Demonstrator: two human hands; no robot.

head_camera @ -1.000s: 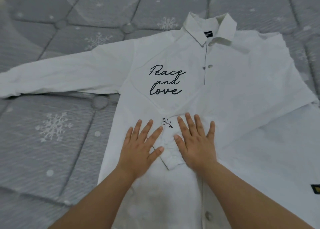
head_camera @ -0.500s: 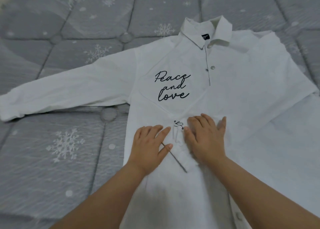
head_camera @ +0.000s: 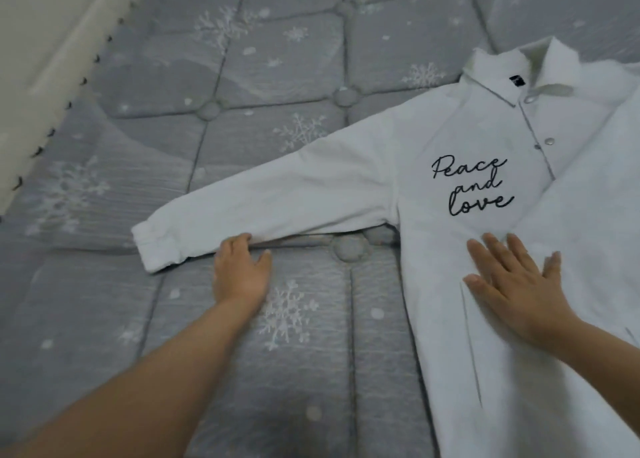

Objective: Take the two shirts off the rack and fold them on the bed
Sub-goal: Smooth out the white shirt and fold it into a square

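Two hands, previously together flat on shirt front, now apart. Left hand [head_camera: 240, 270] moved out to outstretched long sleeve [head_camera: 263, 211] of white collared button-front shirt printed "Peace and love" [head_camera: 450, 249]; fingertips curl at sleeve's lower edge near cuff, firm grip not clear. Right hand [head_camera: 512, 284] flat, fingers spread, presses shirt front below lettering. Shirt lies face-up on grey quilted snowflake-pattern bed [head_camera: 242, 94]. Judgement: sleeve fold next. Second shirt not identifiable.
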